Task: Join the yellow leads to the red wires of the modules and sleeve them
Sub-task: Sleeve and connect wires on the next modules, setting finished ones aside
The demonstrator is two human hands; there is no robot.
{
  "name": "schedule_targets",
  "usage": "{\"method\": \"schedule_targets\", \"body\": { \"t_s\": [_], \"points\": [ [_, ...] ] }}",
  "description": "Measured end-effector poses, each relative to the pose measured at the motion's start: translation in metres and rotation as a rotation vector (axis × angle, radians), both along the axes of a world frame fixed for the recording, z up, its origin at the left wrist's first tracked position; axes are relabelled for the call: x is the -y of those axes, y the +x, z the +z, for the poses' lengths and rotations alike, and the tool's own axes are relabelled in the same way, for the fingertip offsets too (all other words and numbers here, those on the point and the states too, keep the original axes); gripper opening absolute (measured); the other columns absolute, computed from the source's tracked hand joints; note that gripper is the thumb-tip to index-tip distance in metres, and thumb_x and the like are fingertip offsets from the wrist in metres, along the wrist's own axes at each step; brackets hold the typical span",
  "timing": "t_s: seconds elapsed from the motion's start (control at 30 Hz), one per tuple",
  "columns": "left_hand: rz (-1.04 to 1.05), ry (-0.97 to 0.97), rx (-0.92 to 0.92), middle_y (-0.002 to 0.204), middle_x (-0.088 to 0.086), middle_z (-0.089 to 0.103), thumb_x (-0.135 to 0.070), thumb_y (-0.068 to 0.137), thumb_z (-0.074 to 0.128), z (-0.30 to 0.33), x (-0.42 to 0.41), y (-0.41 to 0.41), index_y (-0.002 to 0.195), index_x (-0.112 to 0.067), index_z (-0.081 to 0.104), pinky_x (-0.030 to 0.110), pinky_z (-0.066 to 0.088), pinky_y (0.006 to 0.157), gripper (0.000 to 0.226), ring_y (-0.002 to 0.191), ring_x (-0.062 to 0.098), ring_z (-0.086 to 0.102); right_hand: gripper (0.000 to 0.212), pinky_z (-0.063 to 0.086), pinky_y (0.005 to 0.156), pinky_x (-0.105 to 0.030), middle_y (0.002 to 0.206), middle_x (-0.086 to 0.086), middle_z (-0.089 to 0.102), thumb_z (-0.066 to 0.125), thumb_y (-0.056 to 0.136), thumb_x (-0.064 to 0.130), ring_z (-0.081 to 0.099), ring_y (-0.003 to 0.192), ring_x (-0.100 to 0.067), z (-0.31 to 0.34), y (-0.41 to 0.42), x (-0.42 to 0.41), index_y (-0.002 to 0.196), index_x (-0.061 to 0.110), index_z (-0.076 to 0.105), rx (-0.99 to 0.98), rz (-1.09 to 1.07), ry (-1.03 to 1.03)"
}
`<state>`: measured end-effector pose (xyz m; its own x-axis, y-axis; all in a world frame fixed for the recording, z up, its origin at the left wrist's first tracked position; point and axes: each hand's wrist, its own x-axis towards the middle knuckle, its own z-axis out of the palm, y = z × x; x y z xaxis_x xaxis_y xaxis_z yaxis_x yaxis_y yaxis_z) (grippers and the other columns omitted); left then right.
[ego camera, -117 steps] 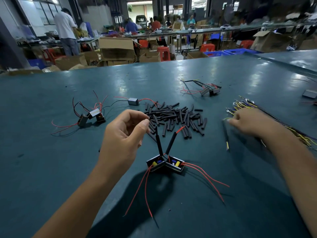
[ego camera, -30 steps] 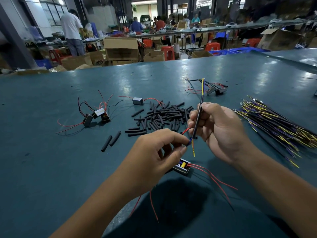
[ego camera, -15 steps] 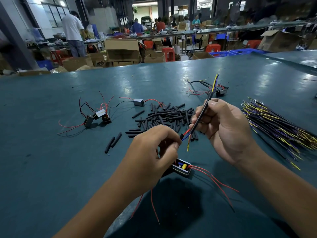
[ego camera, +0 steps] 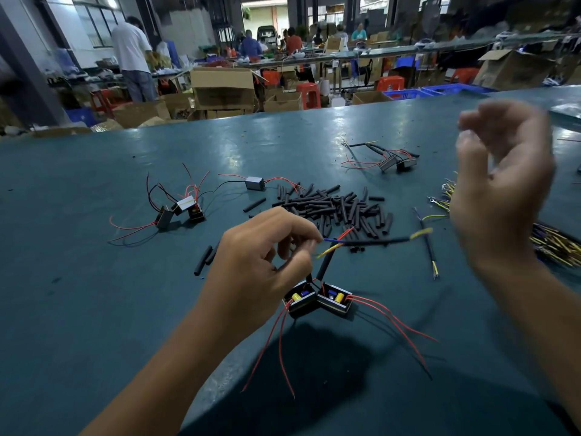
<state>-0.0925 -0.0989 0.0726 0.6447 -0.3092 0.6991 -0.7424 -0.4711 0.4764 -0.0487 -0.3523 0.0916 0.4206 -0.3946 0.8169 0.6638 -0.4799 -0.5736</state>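
I am seeing two black open-topped modules lying side by side before the heap of black sleeve tubes, three more wired modules lying left of it, and the bundle of yellow-striped leads lying right.

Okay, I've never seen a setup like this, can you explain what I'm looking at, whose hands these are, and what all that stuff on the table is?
This is one picture from a camera worn on a person's head, looking down at their own bare hands over a teal worktable. The left hand pinches the end of a lead covered in black sleeving, with yellow and blue wire ends showing. The right hand is raised, blurred and holding nothing. Below sit two small open modules with red wires trailing out. Behind them lies a pile of black sleeve pieces, more modules at left, and a bundle of yellow leads at right.
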Motion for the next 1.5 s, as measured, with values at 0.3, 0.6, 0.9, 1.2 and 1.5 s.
{"method": "schedule_targets", "body": {
  "t_s": [0.3, 0.6, 0.9, 1.2, 1.5],
  "points": [
    [-0.273, -0.352, -0.385, 0.068, -0.007, 0.065, -0.024, 0.086, 0.066, -0.005, 0.002, 0.000, 0.085, -0.019, 0.073, 0.020, 0.038, 0.053, 0.008, 0.056, 0.010, 0.051, 0.009, 0.047, 0.061, -0.020, 0.073, 0.011, 0.063, 0.071, 0.088, 0.021, 0.057, 0.062, -0.006, -0.011, -0.034, -0.047, 0.089, 0.012, 0.069, -0.218, 0.480, -0.851],
    [-0.140, -0.131, -0.164, 0.079, -0.008, 0.064, -0.018, 0.086, 0.074, 0.000, -0.006, -0.001, 0.097, -0.022, 0.069, 0.028, 0.045, 0.058, 0.012, 0.069, 0.013, 0.056, 0.021, 0.047, 0.052, -0.020, 0.068, 0.009, 0.067, 0.060, 0.094, 0.030, 0.062, 0.054, -0.005, -0.011, -0.031, -0.045, 0.087, 0.014, 0.072, -0.311, 0.606, -0.681],
    [-0.033, 0.007, 0.117, 0.079, -0.003, 0.063, -0.012, 0.088, 0.073, 0.003, -0.002, 0.001, 0.089, -0.008, 0.071, 0.011, 0.036, 0.068, 0.005, 0.069, 0.010, 0.056, 0.021, 0.027, 0.047, -0.009, 0.060, 0.023, 0.063, 0.056, 0.096, 0.031, 0.041, 0.039, -0.003, -0.012, -0.033, -0.044, 0.083, 0.027, 0.071, -0.411, 0.572, -0.791],
    [0.030, -0.012, 0.037, 0.072, -0.010, 0.059, 0.000, 0.081, 0.067, -0.001, 0.003, -0.002, 0.080, -0.006, 0.068, 0.008, 0.034, 0.067, 0.007, 0.068, 0.002, 0.052, 0.009, 0.042, 0.054, -0.022, 0.067, -0.004, 0.060, 0.065, 0.091, 0.027, 0.053, 0.055, -0.010, -0.012, -0.034, -0.043, 0.087, 0.020, 0.068, -0.541, 0.809, -0.474],
    [-0.011, -0.033, -0.064, 0.074, -0.010, 0.061, -0.018, 0.089, 0.065, -0.002, 0.004, -0.003, 0.086, -0.011, 0.069, 0.009, 0.034, 0.065, 0.009, 0.069, 0.010, 0.055, 0.008, 0.040, 0.053, -0.032, 0.068, -0.004, 0.059, 0.065, 0.089, 0.021, 0.048, 0.059, -0.022, -0.015, -0.034, -0.048, 0.082, 0.018, 0.067, -0.489, 0.765, -0.510]
  ]
}}
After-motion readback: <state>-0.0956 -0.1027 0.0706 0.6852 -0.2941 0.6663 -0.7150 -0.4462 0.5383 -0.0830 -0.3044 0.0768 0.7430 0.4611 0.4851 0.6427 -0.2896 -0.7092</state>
